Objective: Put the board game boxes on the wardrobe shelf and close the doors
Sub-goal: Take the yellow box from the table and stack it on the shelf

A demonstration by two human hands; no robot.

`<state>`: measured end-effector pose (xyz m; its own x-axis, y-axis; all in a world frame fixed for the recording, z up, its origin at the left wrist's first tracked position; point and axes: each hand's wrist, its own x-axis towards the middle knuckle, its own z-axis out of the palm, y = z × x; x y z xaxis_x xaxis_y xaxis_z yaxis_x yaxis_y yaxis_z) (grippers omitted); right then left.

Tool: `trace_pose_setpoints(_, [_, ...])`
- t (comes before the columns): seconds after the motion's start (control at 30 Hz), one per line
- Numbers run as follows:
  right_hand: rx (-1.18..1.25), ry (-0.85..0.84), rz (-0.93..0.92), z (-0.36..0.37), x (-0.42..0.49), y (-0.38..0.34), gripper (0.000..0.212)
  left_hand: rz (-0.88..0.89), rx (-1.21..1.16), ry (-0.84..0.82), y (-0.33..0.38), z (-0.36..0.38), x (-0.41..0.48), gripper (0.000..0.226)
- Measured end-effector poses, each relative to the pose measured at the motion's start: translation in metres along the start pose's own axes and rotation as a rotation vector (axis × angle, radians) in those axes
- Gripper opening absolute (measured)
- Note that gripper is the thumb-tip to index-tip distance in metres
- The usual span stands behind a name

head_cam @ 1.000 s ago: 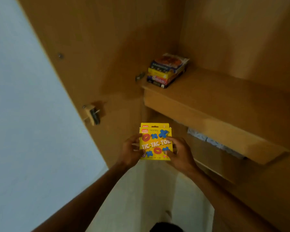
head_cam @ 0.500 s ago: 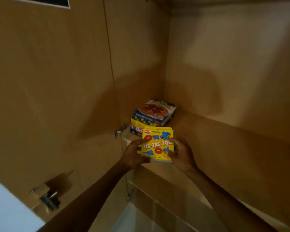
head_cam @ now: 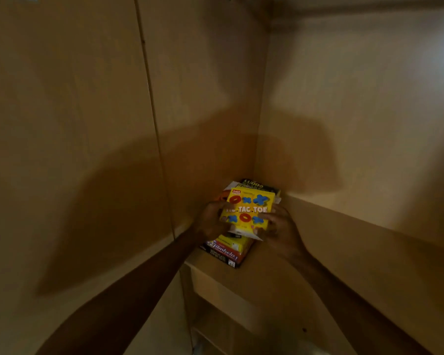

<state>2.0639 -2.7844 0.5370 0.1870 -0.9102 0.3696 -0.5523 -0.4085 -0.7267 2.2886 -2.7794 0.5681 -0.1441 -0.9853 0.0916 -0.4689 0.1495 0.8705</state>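
Head view. Item: yellow tic-tac-toe box [head_cam: 248, 210], face up, held over a stack of game boxes [head_cam: 228, 248] in the corner at 10 o'clock on the shelf [head_cam: 305, 278]; whether it rests on the stack cannot be told. Left hand [head_cam: 210, 219] at the box's 9 o'clock, fingers curled round that edge. Right hand [head_cam: 280, 226] at its 3 o'clock, fingers gripping the opposite edge. Ludo box [head_cam: 260, 186] shows at 12 o'clock behind the yellow one; dark box [head_cam: 222, 254] lies lowest, at 6 o'clock. Wardrobe door [head_cam: 62, 149] stands open at the shelf's 9 o'clock.
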Motion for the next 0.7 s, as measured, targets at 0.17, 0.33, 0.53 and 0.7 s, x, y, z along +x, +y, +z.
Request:
trace_pose_setpoints(0.17, [-0.083,-0.102,0.027,0.006,0.016,0.003,0.044,0.092,0.362,0.233,-0.006,-0.001,0.018,0.025])
trace_pose_setpoints(0.33, [-0.151,-0.163,-0.027,0.021,0.037,-0.003,0.044,0.126,0.629,0.188,-0.024,-0.004,0.013,0.045])
trace_pose_setpoints(0.53, [-0.161,-0.162,-0.072,0.035,0.051,-0.009,0.038,0.068,0.734,0.153,-0.028,-0.008,0.002,0.065])
trace_pose_setpoints(0.7, [-0.110,-0.158,-0.091,0.033,0.047,-0.012,0.043,0.028,0.729,0.138,-0.027,-0.006,-0.002,0.073])
